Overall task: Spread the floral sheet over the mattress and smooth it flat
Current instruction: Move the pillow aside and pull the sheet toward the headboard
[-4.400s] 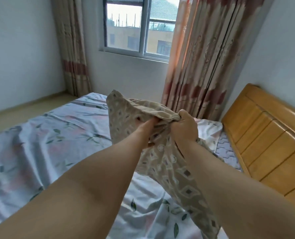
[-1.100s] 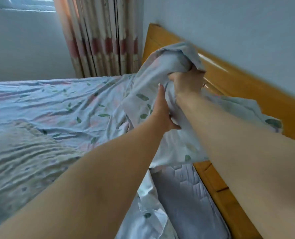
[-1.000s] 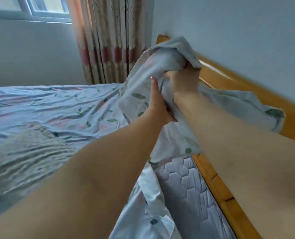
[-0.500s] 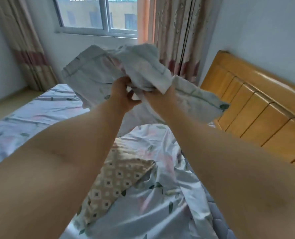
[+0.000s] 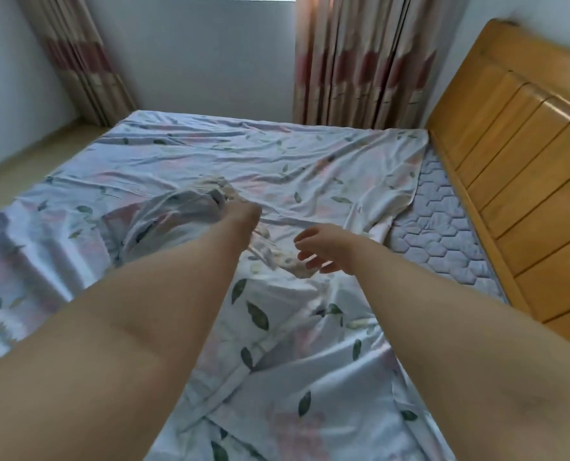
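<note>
Floral sheet (image 5: 277, 168): pale, printed with green leaves and pink blooms. It lies over most of the mattress, creased throughout, with a folded ridge crossing the near part. Its right edge stops short of the headboard.
Mattress (image 5: 443, 227): grey, quilted. A bare strip shows between the sheet's edge and the headboard.
Bunched floral cloth (image 5: 177, 217): white heap raised off the sheet at centre left, blurred. Whether it is a fold of the sheet or a separate piece cannot be told.
Left hand (image 5: 242, 212): fingers curled, gripping the right end of that heap.
Right hand (image 5: 323, 249): holds nothing, fingers loose and spread, poised over the beige patterned cloth (image 5: 285, 261), which lies crumpled on the sheet between the two hands.
Headboard (image 5: 526, 154): slatted orange-toned wood along the right.
Curtains (image 5: 360, 61): striped beige and red, hanging beyond the bed's far side.
Floor (image 5: 17, 161): pale, far left.
</note>
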A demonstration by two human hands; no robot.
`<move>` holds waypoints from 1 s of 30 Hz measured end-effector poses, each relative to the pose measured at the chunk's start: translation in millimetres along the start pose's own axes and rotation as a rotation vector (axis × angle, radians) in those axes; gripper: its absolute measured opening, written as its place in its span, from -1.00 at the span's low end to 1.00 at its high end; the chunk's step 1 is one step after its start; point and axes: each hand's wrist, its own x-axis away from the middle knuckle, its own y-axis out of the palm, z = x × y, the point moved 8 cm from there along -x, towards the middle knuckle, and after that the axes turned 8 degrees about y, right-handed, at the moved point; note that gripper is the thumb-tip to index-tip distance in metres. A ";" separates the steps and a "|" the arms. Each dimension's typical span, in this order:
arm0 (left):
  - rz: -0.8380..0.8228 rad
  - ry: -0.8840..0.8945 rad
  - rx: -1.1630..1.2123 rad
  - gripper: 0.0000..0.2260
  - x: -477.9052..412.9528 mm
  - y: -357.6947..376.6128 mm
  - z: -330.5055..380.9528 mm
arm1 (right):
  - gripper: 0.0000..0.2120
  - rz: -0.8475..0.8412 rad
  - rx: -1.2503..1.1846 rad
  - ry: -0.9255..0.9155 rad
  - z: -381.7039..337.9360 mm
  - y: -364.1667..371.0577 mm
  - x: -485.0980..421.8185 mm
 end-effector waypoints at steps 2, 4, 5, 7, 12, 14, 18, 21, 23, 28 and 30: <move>-0.091 0.078 -0.195 -0.88 -1.8 35.1 -4.5 | -0.89 0.038 -0.016 0.048 32.7 -10.7 -6.4; -0.209 0.118 -0.301 -0.88 10.5 74.0 -15.1 | -0.90 0.077 -0.038 0.106 69.8 -21.3 -9.3; -0.259 0.121 -0.339 -0.89 17.4 90.3 -18.8 | -0.89 0.092 -0.063 0.139 88.8 -25.7 -11.1; -0.363 0.122 -0.407 -0.92 31.3 128.5 -30.1 | -0.87 0.109 -0.107 0.218 134.5 -34.2 -15.3; -0.574 0.136 -0.567 -0.86 53.9 222.6 -75.7 | -0.95 0.177 -0.159 0.375 251.8 -50.5 -21.7; -0.624 0.115 -0.614 -0.85 62.5 260.1 -100.5 | -0.95 0.204 -0.168 0.439 302.8 -55.1 -25.4; -0.716 0.057 -0.674 -0.87 88.5 318.0 -144.3 | -0.74 0.235 -0.210 0.534 384.6 -49.4 -36.5; -0.783 0.013 -0.699 -0.88 109.1 358.2 -175.5 | -0.81 0.195 -0.206 0.617 430.4 -39.1 -39.3; -0.825 0.000 -0.713 -0.81 123.2 384.6 -194.6 | -0.81 0.211 -0.160 0.679 461.5 -37.0 -37.1; -0.874 -0.025 -0.763 -0.68 139.5 428.6 -231.0 | -0.67 0.188 -0.071 0.810 513.3 -26.3 -38.4; -0.868 -0.082 -0.779 -0.63 141.7 439.3 -248.5 | -0.62 0.097 -0.042 0.846 530.8 -12.0 -43.3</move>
